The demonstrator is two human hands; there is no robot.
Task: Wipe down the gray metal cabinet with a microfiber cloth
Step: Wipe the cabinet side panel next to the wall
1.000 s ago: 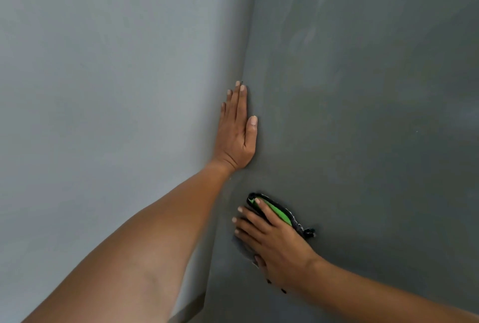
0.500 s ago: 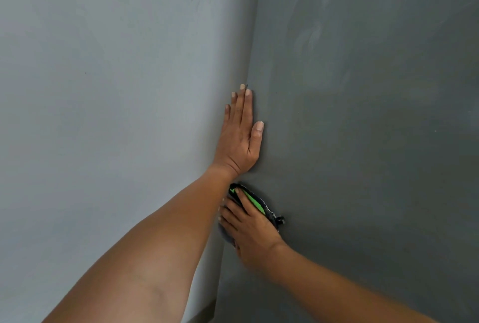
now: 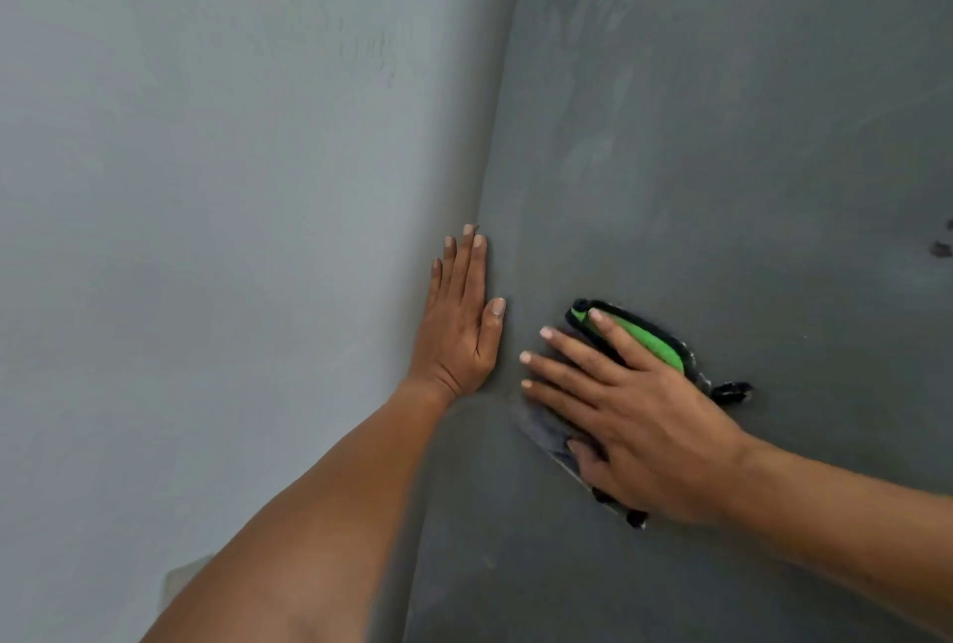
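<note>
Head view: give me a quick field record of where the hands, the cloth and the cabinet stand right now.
left hand: flat, fingers straight, pressed at the cabinet's left edge, beside the wall
right hand: fingers spread, pressing the cloth against the cabinet face
cloth: gray microfiber with green stripe and black trim, mostly hidden under the hand
cabinet: dark gray panel, pale smudges above the hands
dark marks: at right edge, kind unclear

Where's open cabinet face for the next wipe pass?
Open: the broad smudged stretch of the cabinet above the cloth, and the strip below the right hand. Crowded: the corner edge, where the left hand lies flat close beside the cloth.
</note>
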